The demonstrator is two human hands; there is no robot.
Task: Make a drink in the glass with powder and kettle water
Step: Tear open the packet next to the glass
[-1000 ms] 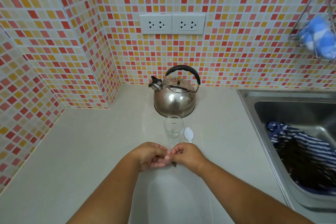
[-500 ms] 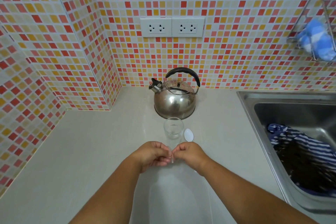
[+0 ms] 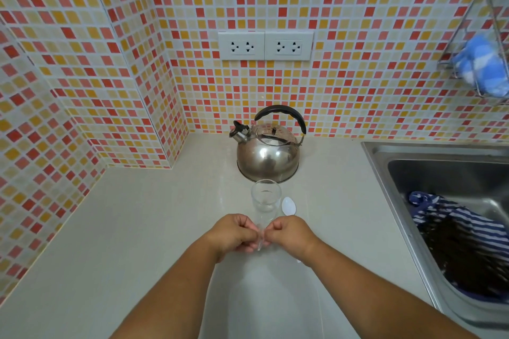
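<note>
An empty clear glass (image 3: 265, 197) stands upright on the pale counter (image 3: 137, 228), just in front of a steel kettle (image 3: 268, 155) with a black handle. A white plastic spoon (image 3: 288, 206) lies right of the glass, its handle hidden under my right wrist. My left hand (image 3: 234, 235) and my right hand (image 3: 292, 234) meet just in front of the glass. Both pinch a small, pale, thin packet (image 3: 260, 241) between fingertips; most of it is hidden by the fingers.
A steel sink (image 3: 440, 162) takes up the right side and holds a dark striped cloth (image 3: 462, 234). A wire rack with a blue sponge (image 3: 479, 66) hangs on the tiled wall. Two wall sockets (image 3: 265, 45) sit above the kettle.
My hands stay together in front of the glass, fingers shifting slightly on the small packet. The view has tilted a little, so the kettle and glass sit lower in the frame.
</note>
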